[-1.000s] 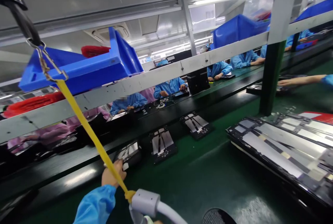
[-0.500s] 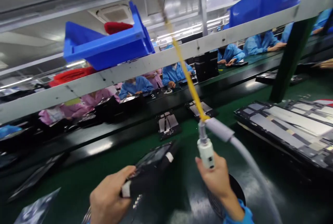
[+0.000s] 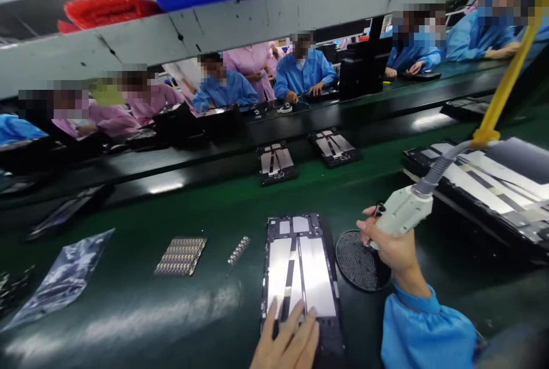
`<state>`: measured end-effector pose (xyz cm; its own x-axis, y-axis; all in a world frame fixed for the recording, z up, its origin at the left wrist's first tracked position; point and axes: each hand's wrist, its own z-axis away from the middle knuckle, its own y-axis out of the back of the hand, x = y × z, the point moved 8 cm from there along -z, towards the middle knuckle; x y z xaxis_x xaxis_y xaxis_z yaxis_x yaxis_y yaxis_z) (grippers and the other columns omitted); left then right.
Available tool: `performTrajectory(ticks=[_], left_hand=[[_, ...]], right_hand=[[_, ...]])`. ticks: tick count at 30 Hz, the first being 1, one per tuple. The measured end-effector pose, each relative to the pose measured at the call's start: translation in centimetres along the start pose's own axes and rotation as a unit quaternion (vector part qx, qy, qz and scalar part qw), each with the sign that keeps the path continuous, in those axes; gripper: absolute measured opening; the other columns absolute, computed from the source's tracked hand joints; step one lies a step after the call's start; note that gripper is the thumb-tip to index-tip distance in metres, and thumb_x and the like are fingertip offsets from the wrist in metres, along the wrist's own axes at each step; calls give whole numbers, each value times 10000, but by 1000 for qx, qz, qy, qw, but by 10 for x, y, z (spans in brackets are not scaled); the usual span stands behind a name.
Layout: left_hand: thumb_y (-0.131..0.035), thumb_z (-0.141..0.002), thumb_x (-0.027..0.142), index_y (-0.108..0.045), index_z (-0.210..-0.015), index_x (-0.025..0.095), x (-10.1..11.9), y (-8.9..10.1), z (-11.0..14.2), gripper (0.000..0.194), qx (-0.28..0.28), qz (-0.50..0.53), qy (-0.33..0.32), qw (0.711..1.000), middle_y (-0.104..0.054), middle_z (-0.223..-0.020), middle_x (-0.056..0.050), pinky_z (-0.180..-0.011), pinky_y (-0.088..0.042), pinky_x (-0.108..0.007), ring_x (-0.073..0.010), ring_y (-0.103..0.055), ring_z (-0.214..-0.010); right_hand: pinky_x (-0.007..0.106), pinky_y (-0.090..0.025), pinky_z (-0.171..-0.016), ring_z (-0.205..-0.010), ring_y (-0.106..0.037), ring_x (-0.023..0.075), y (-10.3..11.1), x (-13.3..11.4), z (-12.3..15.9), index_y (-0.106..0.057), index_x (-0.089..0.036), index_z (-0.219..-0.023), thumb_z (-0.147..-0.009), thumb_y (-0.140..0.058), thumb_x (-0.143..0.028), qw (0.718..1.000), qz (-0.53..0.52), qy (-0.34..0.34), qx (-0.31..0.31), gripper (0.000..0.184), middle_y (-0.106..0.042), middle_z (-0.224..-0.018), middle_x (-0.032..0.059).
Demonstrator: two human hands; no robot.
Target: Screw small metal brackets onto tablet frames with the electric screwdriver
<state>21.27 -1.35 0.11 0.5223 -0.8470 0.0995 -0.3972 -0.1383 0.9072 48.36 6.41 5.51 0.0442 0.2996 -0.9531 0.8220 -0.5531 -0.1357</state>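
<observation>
A black phone frame [image 3: 301,269] with silver panels lies flat on the green bench in front of me. My left hand [image 3: 286,341] rests on its near end with the fingers stretched out flat. My right hand [image 3: 391,245] is closed around a white hand-held tool [image 3: 401,210] with a grey hose [image 3: 441,166], which hangs from a yellow strap [image 3: 505,90]. The tool sits over a round black perforated pad [image 3: 359,259], just right of the frame.
Two small trays of parts [image 3: 180,255] [image 3: 238,249] and a clear plastic bag [image 3: 64,278] lie to the left. A large black tray of frames [image 3: 480,186] stands at right. Two more frames [image 3: 276,162] [image 3: 334,147] ride the conveyor. Workers in blue and pink coats sit opposite.
My left hand carried the phone frame from the conveyor and laid it flat on the bench. My right hand pulled the hanging tool down and right. The view tilted downward.
</observation>
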Motion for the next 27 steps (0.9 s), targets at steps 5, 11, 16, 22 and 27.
performTrajectory(ticks=[5, 11, 16, 22, 27], left_hand=[[-498, -937, 199, -634, -1182, 162, 28, -10, -45, 283, 60, -91, -106, 988, -596, -1346, -81, -1178, -22, -622, -280, -484, -1312], [-540, -876, 517, -682, -1056, 134, 45, -21, -54, 447, 140, -75, -81, 984, -662, -1244, -117, -1208, -136, -546, -306, -489, -1299], [-507, -860, 614, -686, -1052, 124, 46, -19, -66, 557, 166, -29, 1, 986, -705, -1155, -126, -1163, -284, -522, -314, -613, -1146], [-414, -963, 165, -658, -1034, 132, 31, 27, -66, 257, 234, 111, -42, 965, -761, -879, -62, -985, -498, -332, -150, -713, -859], [-519, -907, 84, -620, -1164, 161, -21, 57, -46, 287, 187, 177, 67, 964, -759, -904, -55, -896, -540, -279, -137, -709, -784]], right_hand=[[276, -456, -480, -392, -511, 129, -5, 13, 3, -593, -173, -897, -699, -752, -239, 1000, -17, 11, 8, 262, -568, -468, -56], [307, -466, -567, -427, -513, 130, -9, 22, 5, -629, -172, -924, -712, -725, -244, 999, 34, -2, 1, 244, -561, -467, -62], [335, -486, -628, -460, -541, 145, -10, 27, 4, -626, -176, -830, -714, -723, -249, 998, 58, -4, -6, 168, -570, -472, -47], [336, -484, -552, -424, -535, 161, -15, 26, 3, -595, -188, -773, -699, -725, -259, 999, 50, -4, -12, 165, -550, -451, -47], [394, -537, -696, -521, -603, 196, -18, 20, 1, -543, -219, -564, -699, -718, -268, 997, 72, 19, -24, 226, -537, -440, -19]])
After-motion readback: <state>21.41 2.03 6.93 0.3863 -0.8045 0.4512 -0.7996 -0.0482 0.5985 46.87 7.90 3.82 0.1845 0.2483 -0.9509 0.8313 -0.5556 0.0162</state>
